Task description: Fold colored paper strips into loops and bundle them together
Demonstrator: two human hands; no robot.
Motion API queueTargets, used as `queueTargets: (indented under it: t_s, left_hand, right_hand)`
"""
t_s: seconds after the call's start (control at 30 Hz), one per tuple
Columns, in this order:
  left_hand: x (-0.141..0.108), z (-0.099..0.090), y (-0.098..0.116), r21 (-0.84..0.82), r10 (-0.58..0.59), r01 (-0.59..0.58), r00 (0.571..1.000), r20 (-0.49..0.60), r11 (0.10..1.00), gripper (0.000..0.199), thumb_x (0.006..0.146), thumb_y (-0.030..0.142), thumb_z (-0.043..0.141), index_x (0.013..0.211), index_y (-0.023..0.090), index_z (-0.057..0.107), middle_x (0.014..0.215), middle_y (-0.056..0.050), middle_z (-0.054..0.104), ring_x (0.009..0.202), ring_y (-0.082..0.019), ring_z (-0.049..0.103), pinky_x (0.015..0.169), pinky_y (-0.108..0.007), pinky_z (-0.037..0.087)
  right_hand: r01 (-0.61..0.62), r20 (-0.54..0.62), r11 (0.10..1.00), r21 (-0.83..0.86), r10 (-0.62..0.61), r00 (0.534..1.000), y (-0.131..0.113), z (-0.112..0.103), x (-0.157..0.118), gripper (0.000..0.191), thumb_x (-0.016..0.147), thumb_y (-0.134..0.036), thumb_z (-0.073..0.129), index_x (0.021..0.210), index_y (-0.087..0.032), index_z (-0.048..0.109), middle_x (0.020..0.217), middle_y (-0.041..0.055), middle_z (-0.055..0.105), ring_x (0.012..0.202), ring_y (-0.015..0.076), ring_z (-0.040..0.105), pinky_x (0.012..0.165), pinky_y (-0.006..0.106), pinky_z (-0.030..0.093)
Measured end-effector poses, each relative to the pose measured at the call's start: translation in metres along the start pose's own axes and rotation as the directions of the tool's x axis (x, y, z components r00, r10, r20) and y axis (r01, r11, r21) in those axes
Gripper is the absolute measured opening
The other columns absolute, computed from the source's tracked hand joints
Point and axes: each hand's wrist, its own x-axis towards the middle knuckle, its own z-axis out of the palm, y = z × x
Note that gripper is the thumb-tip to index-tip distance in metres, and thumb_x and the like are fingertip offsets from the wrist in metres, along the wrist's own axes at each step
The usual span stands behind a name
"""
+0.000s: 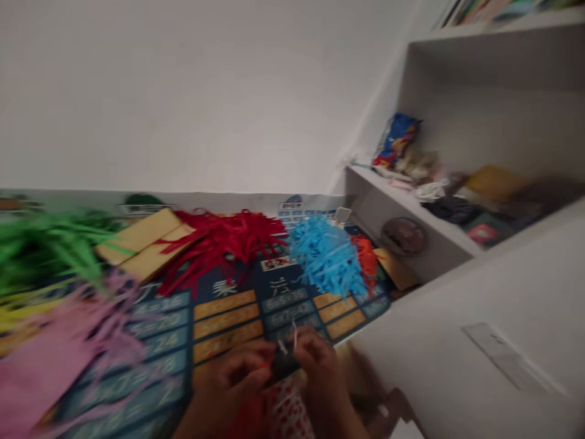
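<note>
At the bottom centre, my left hand (240,375) and my right hand (319,363) come close together with fingers pinched. A thin white string (295,335) sticks up from the fingertips of my right hand. A second short white end shows between the hands. A small orange-red bit shows at the left fingertips; what they grip is too blurred to tell. Below the hands is orange-red material (250,417) beside a white cloth with a red pattern (290,408).
Fringed paper bundles lie on a dark multiplication-chart table cover (223,286): green (55,241), pink (59,360), red (228,238), blue (326,256) and orange (366,262). Tan card pieces (146,241) sit between green and red. A cluttered white shelf (420,231) stands right; a wall is behind.
</note>
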Motion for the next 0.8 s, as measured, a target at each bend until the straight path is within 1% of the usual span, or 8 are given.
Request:
queueTargets:
  t_s: [0.1,0.27,0.4,0.47,0.53,0.6,0.67,0.8]
  left_hand:
    - [-0.004,-0.003,0.015,-0.185,-0.058,0.054,0.998,-0.017,0.981,0.026,0.07,0.045,0.073,0.062,0.02,0.071,0.113,-0.01,0.071,0.107,-0.029,0.064,0.095,-0.042,0.049]
    - [-0.015,-0.021,0.009,-0.138,-0.082,0.063,0.987,-0.14,0.988,0.018,0.068,0.038,0.074,0.064,0.02,0.073,0.116,-0.008,0.07,0.112,-0.029,0.061,0.098,-0.041,0.045]
    - [-0.017,-0.03,0.0,-0.204,-0.125,0.096,0.983,-0.136,0.974,0.015,0.066,0.033,0.073,0.066,0.018,0.074,0.092,-0.006,0.076,0.088,-0.024,0.068,0.082,-0.033,0.051]
    - [-0.016,-0.032,0.0,-0.199,-0.157,0.136,0.983,-0.093,0.97,0.013,0.067,0.029,0.07,0.067,0.018,0.075,0.075,-0.003,0.075,0.073,-0.02,0.067,0.071,-0.028,0.051]
    - [-0.016,-0.034,0.003,-0.142,-0.163,0.15,0.983,-0.087,0.978,0.013,0.069,0.027,0.066,0.069,0.019,0.076,0.069,-0.001,0.074,0.068,-0.018,0.066,0.066,-0.025,0.048]
    - [-0.015,-0.034,0.005,-0.082,-0.165,0.157,0.981,-0.103,0.984,0.013,0.07,0.025,0.064,0.066,0.019,0.076,0.067,0.001,0.073,0.066,-0.016,0.064,0.064,-0.023,0.047]
    - [-0.015,-0.033,0.005,-0.08,-0.198,0.192,0.977,-0.075,0.978,0.014,0.07,0.024,0.064,0.062,0.019,0.074,0.061,0.002,0.071,0.06,-0.014,0.062,0.059,-0.022,0.045]
    - [-0.014,-0.027,0.0,-0.196,-0.271,0.266,0.962,0.001,0.944,0.014,0.068,0.021,0.063,0.06,0.016,0.073,0.057,0.001,0.069,0.055,-0.013,0.06,0.054,-0.021,0.041]
  right_hand:
    - [0.013,0.137,0.998,0.053,-0.02,0.99,-0.004,0.048,-0.005,0.019,0.081,-0.034,0.064,0.067,-0.02,0.062,0.094,0.0025,0.06,0.089,0.0184,0.058,0.084,0.028,0.046]
    - [0.003,0.188,1.0,0.024,-0.007,0.982,-0.008,0.083,0.003,0.021,0.08,-0.035,0.064,0.065,-0.021,0.065,0.095,0.0038,0.061,0.088,0.0199,0.059,0.079,0.029,0.048]
    - [0.005,0.145,1.0,0.004,-0.006,0.989,-0.001,0.098,0.004,0.02,0.076,-0.034,0.066,0.061,-0.021,0.066,0.107,0.005,0.061,0.1,0.0225,0.058,0.087,0.031,0.045]
    - [-0.168,0.208,0.976,0.14,0.137,0.969,0.003,0.106,0.003,0.017,0.072,-0.034,0.069,0.062,-0.021,0.064,0.1,0.0041,0.064,0.091,0.0209,0.061,0.081,0.03,0.047]
    - [-0.403,0.338,0.86,0.313,0.295,0.894,0.005,0.111,0.003,0.019,0.069,-0.037,0.071,0.067,-0.021,0.061,0.084,0.0021,0.065,0.073,0.0178,0.062,0.069,0.027,0.048]
    - [-0.533,0.439,0.735,0.419,0.349,0.828,0.003,0.114,0.004,0.023,0.068,-0.041,0.072,0.072,-0.021,0.061,0.074,0.001,0.064,0.064,0.0162,0.06,0.063,0.026,0.048]
    - [-0.531,0.457,0.729,0.433,0.33,0.826,-0.002,0.113,0.007,0.027,0.072,-0.047,0.068,0.078,-0.02,0.063,0.073,0.0018,0.063,0.062,0.0162,0.06,0.06,0.026,0.048]
    - [-0.404,0.38,0.853,0.33,0.272,0.884,-0.008,0.107,0.016,0.033,0.081,-0.052,0.058,0.077,-0.02,0.064,0.077,0.0049,0.065,0.067,0.0187,0.063,0.059,0.027,0.05]
